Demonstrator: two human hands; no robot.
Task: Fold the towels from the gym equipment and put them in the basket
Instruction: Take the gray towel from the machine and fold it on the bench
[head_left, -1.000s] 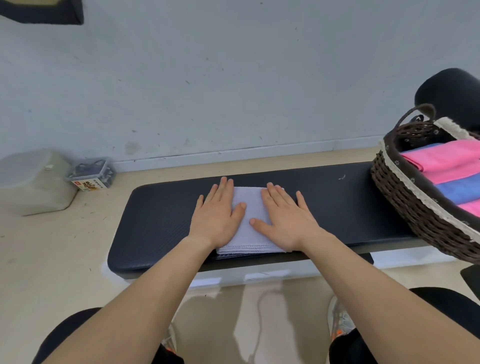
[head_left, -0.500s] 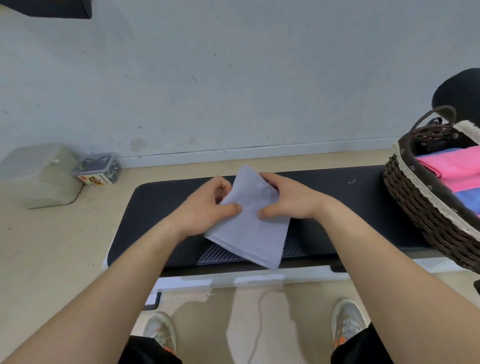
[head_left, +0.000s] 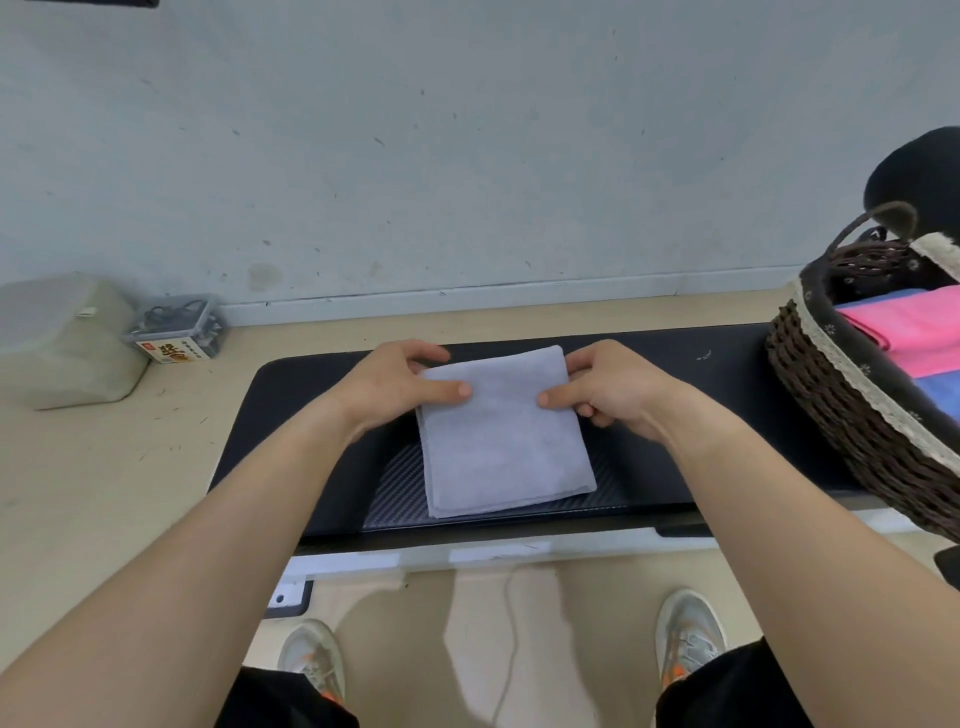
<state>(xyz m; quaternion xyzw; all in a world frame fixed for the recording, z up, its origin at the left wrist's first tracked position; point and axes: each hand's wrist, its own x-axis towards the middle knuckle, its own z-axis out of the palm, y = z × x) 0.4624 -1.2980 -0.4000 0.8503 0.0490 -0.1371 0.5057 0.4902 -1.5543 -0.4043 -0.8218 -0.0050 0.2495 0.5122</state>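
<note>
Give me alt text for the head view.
The left hand and right hand pinch the far corners of a folded grey towel on a black bench. A wicker basket holding pink and blue towels sits at its right end.

Only one printed label (head_left: 170, 351) is showing, and it is sitting on the front face of the small clear plastic box (head_left: 179, 318) that is standing on the floor (head_left: 104, 467) to the left of the bench (head_left: 675, 415). A small red brand patch is showing at the label's left end. Large dark characters are running across a yellow-orange ground beside it. They are looking like Chinese script but are too blurred to read.
</note>
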